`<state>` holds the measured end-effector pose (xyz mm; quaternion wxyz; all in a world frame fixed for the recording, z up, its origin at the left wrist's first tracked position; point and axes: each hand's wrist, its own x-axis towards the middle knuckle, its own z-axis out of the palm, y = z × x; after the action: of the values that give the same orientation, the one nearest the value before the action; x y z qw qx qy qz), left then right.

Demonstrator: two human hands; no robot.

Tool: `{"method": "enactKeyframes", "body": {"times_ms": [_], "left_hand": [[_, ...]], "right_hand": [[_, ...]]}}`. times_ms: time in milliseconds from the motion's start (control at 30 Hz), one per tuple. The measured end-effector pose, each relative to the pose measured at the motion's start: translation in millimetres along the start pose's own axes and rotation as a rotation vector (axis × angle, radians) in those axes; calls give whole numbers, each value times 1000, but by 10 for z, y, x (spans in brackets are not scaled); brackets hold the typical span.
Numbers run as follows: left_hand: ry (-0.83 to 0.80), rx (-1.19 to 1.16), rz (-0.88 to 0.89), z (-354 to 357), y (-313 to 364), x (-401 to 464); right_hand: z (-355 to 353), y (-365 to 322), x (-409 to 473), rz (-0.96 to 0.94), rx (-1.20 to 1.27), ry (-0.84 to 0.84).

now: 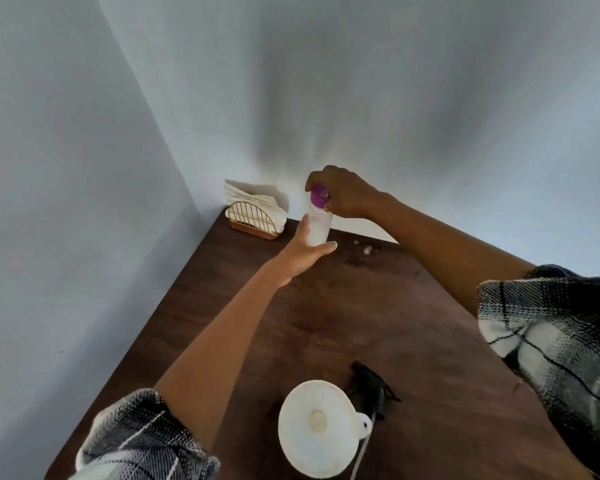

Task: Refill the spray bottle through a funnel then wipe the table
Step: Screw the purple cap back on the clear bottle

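Note:
A white bottle [318, 227] with a purple cap [318, 199] stands at the far side of the brown table [326, 323]. My left hand [303, 251] grips the bottle's body from the left. My right hand [340, 192] curls round the purple cap from above. Near me, a white funnel [317, 427] sits upright, hiding whatever is beneath it. A black spray head [371, 386] with its thin dip tube [361, 452] lies on the table just right of the funnel.
A gold wire holder with white napkins [255, 216] stands in the table's far left corner against the wall. A few small white specks [367, 250] lie on the wood right of the bottle. White walls close in on the left and back.

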<state>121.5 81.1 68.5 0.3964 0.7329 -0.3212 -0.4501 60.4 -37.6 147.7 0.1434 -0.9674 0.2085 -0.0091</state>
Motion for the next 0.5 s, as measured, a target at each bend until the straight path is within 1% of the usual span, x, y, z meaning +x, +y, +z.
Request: {"method": "enactKeyframes", "body": {"times_ms": [133, 300, 500], "left_hand": [[44, -21, -12, -16, -55, 218], [53, -63, -19, -45, -168, 370], [46, -43, -27, -38, -253, 420]], "right_hand": [[123, 77, 255, 0, 2, -7], [171, 116, 421, -20, -23, -3], [193, 148, 484, -6, -87, -75]]}}
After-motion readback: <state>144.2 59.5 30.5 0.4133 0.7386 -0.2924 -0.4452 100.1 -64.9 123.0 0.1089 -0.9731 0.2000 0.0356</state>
